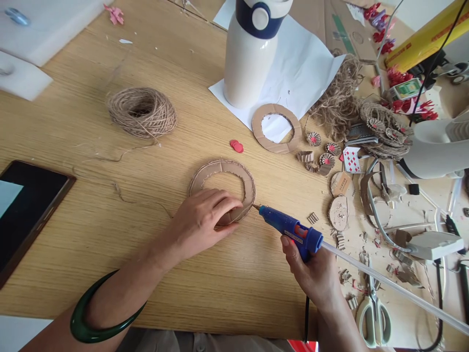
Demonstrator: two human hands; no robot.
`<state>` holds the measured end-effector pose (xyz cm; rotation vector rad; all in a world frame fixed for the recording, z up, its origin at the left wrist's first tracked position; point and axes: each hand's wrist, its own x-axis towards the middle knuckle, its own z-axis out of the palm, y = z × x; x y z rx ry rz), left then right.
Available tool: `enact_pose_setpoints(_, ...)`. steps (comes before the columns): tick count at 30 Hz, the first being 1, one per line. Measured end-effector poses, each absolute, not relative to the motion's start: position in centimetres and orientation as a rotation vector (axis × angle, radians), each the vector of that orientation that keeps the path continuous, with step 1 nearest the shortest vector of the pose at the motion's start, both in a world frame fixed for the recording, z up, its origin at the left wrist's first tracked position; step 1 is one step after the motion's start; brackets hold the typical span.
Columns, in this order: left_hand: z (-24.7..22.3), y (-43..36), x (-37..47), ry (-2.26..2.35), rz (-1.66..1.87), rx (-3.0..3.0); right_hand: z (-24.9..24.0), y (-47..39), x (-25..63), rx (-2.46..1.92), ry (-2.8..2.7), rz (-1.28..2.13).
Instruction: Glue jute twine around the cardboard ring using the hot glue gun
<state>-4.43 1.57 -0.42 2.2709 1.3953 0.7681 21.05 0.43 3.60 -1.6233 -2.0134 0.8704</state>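
Note:
A flat cardboard ring (249,183) lies on the wooden table, with twine along its outer edge. My left hand (205,215) is closed on the ring's near side, fingers over the top and thumb at the front edge. In my right hand (315,274) is a blue hot glue gun (282,222), a long clear glue stick (395,286) running out of its back. The nozzle tip meets or nearly meets the ring's right edge. A strand of twine trails left from under my left hand towards the ball of jute twine (161,115).
A second cardboard ring (258,124) lies partly on white paper beside a white bottle (249,58). Small red discs (237,145) sit behind the held ring. Scissors (373,313), cardboard scraps and cables crowd the right. A phone (32,210) lies at the left.

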Motion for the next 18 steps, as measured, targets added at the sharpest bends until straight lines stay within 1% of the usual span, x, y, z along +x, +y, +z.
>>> enact_pose_setpoints(11,-0.51,1.59,-4.36,1.406,0.804,2.255,3.77,0.57,21.04,-1.519,-2.15,0.681)
enact_pose_setpoints(18,-0.31,1.73,-4.35,1.393,0.818,2.263,3.63,0.28,21.26,-1.508,-2.166,0.698)
